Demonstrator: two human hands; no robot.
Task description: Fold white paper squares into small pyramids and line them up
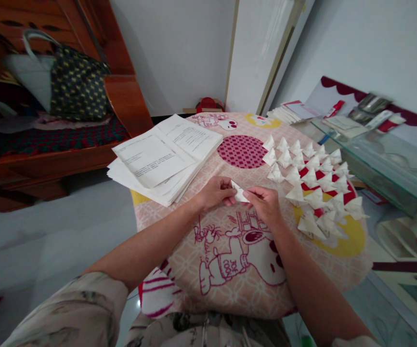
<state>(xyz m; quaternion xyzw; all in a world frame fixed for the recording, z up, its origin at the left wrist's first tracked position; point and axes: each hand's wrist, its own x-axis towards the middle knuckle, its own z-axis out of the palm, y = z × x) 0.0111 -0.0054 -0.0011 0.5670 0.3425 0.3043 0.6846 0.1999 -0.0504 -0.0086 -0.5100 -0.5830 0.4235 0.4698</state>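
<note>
Small paper piece (239, 193) pinched between left hand (215, 193) and right hand (265, 202), fingers closed on it — I'd line up edges first, then crease hard.

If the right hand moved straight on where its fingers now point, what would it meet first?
Probably the left hand, just past the small folded paper that both hands pinch: the right hand points left toward it.

Paper stack (165, 156) lies left, folded pieces (317, 188) right, on the cloth (230, 270).
</note>
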